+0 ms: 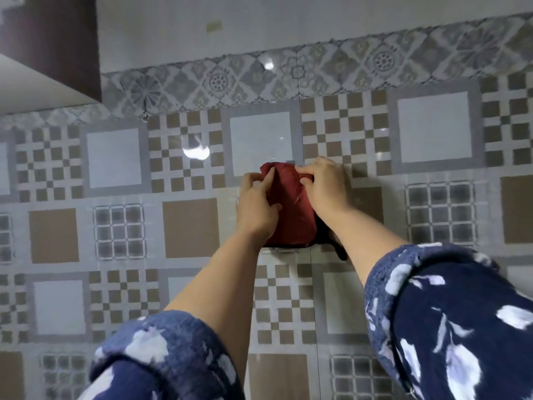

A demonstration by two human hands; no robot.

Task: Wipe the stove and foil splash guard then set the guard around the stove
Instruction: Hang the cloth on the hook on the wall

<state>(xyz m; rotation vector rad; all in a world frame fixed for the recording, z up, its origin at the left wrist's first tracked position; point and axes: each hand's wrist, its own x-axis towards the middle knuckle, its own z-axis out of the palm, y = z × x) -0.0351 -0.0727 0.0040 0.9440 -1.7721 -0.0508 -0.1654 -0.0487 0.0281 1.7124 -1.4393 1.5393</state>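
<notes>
Gripping: your left hand (257, 208) and right hand (325, 187) both pinch a red cloth (291, 210) against the tiled wall (190, 226).
Hidden: cloth's lower right edge, behind your wrist.
Room: dark cabinet (49, 44) upper left.

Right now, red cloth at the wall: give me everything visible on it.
The red cloth is a dark red, soft-looking fabric, bunched and creased, held up against the patterned tile wall. The left hand grips its left side, and the right hand pinches its top right edge with the fingers. Something dark shows behind its lower right edge; what it is cannot be told. No stove or foil guard is in view.
</notes>
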